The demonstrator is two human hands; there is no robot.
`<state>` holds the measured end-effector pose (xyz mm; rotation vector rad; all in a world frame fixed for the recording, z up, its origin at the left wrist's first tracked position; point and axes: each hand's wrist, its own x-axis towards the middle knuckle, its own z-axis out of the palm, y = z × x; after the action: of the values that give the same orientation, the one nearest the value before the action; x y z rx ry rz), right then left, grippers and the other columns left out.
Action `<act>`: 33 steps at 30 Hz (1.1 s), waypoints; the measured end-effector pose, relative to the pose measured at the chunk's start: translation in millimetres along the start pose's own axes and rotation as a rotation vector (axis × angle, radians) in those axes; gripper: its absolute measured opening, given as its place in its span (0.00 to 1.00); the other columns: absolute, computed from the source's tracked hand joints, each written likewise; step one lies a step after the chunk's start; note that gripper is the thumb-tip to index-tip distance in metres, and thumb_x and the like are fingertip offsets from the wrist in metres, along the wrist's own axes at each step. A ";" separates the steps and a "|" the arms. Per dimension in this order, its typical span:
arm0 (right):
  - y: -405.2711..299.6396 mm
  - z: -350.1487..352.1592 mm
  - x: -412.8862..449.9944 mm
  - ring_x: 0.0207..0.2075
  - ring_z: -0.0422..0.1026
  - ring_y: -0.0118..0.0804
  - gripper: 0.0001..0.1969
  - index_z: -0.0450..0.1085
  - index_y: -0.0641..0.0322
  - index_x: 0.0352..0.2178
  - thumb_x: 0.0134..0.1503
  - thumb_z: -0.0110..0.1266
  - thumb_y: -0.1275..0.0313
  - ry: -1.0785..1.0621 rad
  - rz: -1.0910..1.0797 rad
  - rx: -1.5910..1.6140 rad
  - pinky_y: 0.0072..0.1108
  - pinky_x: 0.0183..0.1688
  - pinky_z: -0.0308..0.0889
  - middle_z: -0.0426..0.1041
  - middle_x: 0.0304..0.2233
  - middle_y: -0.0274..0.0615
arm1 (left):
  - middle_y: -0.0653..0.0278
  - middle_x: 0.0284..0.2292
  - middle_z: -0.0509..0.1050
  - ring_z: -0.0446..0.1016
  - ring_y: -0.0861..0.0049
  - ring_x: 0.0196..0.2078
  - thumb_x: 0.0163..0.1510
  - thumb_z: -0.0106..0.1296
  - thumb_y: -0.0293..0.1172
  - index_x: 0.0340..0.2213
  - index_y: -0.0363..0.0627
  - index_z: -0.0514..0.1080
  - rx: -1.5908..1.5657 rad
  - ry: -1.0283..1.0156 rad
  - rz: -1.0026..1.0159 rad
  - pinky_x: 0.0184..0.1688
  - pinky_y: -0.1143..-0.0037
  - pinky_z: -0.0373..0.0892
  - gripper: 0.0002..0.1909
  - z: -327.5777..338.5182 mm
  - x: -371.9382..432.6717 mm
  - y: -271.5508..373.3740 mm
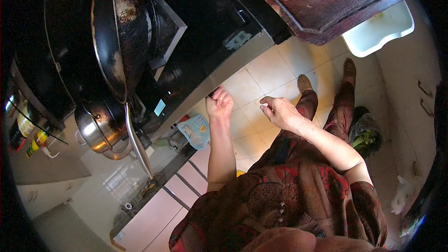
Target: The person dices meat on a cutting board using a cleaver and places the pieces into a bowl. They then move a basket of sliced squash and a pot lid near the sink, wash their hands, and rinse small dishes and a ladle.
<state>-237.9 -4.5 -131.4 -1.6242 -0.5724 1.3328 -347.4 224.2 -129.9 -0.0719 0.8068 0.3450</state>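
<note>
My left hand [219, 104] is curled into a loose fist at the metal front edge of a black glass-topped gas stove [203, 38]. A small dark part shows beside its fingers, and whether they grip it is hard to see. My right hand [280, 110] hangs over the tiled floor with its fingers bent and apart, holding nothing. On the stove stands a blackened wok [108, 38], tilted in this view, its long metal handle [136, 143] reaching towards me. The wok's contents are not visible.
A stainless steel pot [99, 129] stands beside the wok. A light blue plastic basket [196, 131] is left of my left arm. A dark red wooden board [332, 0] overhangs a white basin [381, 29]. A plastic bag of green vegetables [365, 136] lies near my legs.
</note>
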 end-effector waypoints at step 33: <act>44.3 -38.6 -16.0 0.39 0.72 0.54 0.16 0.67 0.65 0.43 0.57 0.44 0.66 0.058 0.069 0.115 0.35 0.44 0.67 0.74 0.31 0.58 | 0.73 0.14 0.63 0.53 0.86 0.09 0.57 0.34 0.33 0.41 0.30 0.66 0.044 0.148 0.084 0.13 0.84 0.48 0.18 6.9 -5.9 -3.3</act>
<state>-215.4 -51.8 -162.3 -1.5950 -0.4011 1.3392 -345.3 220.8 -121.1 -0.0220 0.9650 0.4046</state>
